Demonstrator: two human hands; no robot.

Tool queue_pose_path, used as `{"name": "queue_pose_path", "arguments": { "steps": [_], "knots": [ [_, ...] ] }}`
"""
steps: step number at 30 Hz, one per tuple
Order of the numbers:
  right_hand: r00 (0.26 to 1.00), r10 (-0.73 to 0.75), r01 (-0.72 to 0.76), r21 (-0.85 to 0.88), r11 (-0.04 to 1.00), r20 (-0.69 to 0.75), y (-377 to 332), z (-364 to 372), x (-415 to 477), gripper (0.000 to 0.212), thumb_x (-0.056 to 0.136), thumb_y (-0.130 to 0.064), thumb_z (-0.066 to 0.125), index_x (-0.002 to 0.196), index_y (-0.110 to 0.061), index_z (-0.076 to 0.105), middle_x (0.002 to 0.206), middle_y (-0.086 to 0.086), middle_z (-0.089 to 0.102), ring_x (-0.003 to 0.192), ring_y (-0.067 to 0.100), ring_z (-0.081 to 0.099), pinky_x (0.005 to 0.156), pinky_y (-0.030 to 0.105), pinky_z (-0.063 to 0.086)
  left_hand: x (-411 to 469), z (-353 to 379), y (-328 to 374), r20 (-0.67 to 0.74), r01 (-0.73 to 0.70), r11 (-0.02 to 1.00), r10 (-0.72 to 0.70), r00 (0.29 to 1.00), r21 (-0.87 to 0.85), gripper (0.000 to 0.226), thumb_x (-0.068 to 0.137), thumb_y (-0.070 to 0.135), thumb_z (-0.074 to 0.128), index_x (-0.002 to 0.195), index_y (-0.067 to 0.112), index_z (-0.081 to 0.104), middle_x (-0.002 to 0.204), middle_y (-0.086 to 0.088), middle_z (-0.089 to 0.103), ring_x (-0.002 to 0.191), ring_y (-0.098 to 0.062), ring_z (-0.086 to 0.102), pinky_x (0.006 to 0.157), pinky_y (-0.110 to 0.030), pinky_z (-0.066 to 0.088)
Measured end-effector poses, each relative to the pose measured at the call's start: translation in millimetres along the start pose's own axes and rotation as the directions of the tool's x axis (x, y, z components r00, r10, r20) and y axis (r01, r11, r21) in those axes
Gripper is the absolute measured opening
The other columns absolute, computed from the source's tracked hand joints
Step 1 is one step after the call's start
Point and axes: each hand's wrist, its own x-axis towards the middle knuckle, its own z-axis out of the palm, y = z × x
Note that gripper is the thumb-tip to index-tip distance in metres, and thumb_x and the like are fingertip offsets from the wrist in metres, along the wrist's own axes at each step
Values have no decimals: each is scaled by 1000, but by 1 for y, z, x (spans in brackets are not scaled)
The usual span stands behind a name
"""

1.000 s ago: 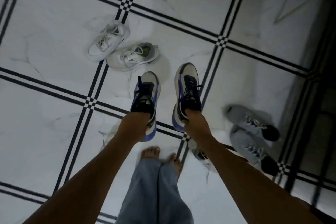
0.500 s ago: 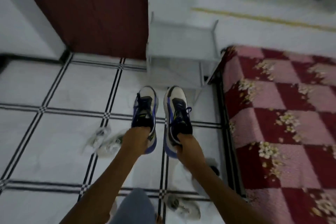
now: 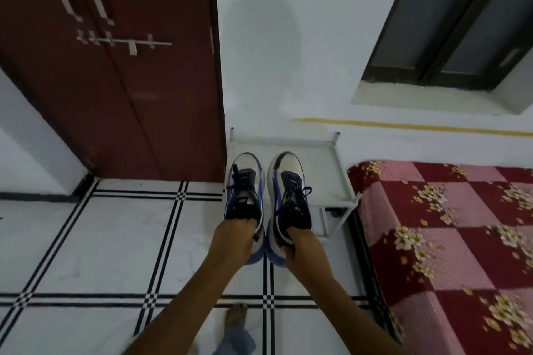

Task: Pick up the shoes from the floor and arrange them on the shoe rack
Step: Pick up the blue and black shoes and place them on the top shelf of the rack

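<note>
Over the near edge of the white shoe rack (image 3: 331, 170), you hold a pair of sneakers side by side, toes pointing toward the far wall. Your left hand (image 3: 233, 239) is clenched on the heel of the left sneaker (image 3: 245, 181), fingers curled into its collar. Your right hand (image 3: 300, 242) grips the heel of the right sneaker (image 3: 290, 181) the same way. Both shoes are white at the toe with dark navy tongue and laces, a spot of yellow-green, and blue soles. Their toes lie over the rack's top shelf, while the heels overhang the near edge above the floor; whether the soles touch the shelf you cannot tell from this view. The two sneakers sit just beside each other, nearly touching at the heels.

The rack stands against the white wall, between a dark red double door (image 3: 115, 81) on the left and a bed with a red and pink checked floral cover (image 3: 447, 239) on the right. A dark-framed window (image 3: 461, 23) sits on the far right. Your bare foot (image 3: 236, 317) shows on the white tiled floor (image 3: 101, 239) with black lines, near the bottom.
</note>
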Motion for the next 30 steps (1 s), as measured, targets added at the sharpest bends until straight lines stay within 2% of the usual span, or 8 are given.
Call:
{"name": "queue_pose_path", "arguments": {
  "steps": [2, 7, 12, 13, 17, 23, 27, 30],
  "knots": [
    [999, 24, -23, -16, 1000, 31, 4, 3, 48, 29, 76, -24, 51, 96, -5, 61, 95, 14, 67, 87, 29, 63, 71, 30, 49, 48, 0, -21, 8, -17, 1000, 17, 1000, 5, 27, 45, 12, 83, 56, 17, 59, 45, 3, 60, 37, -14, 56, 38, -14, 35],
    [994, 40, -34, -68, 997, 99, 22, 17, 152, 21, 81, -20, 58, 97, -7, 60, 97, 12, 67, 91, 27, 62, 76, 30, 50, 153, 11, -60, 115, -22, 998, 29, 993, -63, 31, 40, 9, 86, 54, 16, 58, 41, 4, 58, 33, -11, 53, 35, -15, 41],
    [985, 68, -58, -64, 996, 159, 44, 35, 210, 23, 82, -22, 59, 96, -5, 60, 98, 14, 66, 94, 29, 59, 75, 35, 51, 217, 31, -71, 184, -29, 1000, 28, 983, 1, 10, 77, 10, 65, 87, 9, 64, 79, -6, 71, 72, -23, 68, 63, -28, 52],
    [985, 71, -62, -62, 996, 158, 50, 40, 221, 24, 82, -24, 58, 96, -4, 60, 99, 14, 66, 94, 29, 59, 75, 35, 51, 229, 35, -73, 190, -23, 1000, 21, 981, 11, 11, 74, 10, 68, 84, 10, 64, 76, -4, 71, 69, -21, 68, 60, -27, 52],
    [981, 70, -56, -78, 995, 178, 71, 60, 255, 26, 82, -27, 59, 95, -4, 59, 97, 14, 66, 92, 30, 60, 72, 37, 52, 265, 57, -79, 195, -29, 999, 25, 980, 19, 40, 27, 5, 88, 49, 16, 57, 40, 2, 57, 32, -13, 52, 34, -15, 38],
    [966, 79, -37, -170, 985, 246, 95, 85, 285, 30, 72, -29, 75, 90, -10, 60, 87, 9, 67, 79, 26, 61, 60, 36, 56, 289, 79, -85, 180, -2, 999, -5, 984, 40, 44, 18, 0, 84, 45, 15, 54, 37, 1, 52, 29, -14, 48, 35, -13, 35],
    [958, 79, -21, -208, 978, 275, 98, 95, 285, 34, 56, -4, 78, 84, -11, 60, 76, 8, 67, 68, 28, 62, 50, 33, 52, 287, 87, -87, 170, -14, 998, 3, 985, 62, 39, 21, -3, 83, 44, 13, 56, 36, -1, 51, 28, -16, 47, 33, -13, 35],
    [960, 76, -16, -218, 976, 271, 97, 98, 284, 39, 52, -2, 79, 85, -10, 61, 76, 8, 67, 67, 27, 62, 50, 31, 52, 287, 90, -86, 159, -18, 994, 1, 987, 104, 38, 21, 0, 85, 45, 12, 58, 37, -2, 53, 29, -17, 48, 34, -15, 38]
  ]
}}
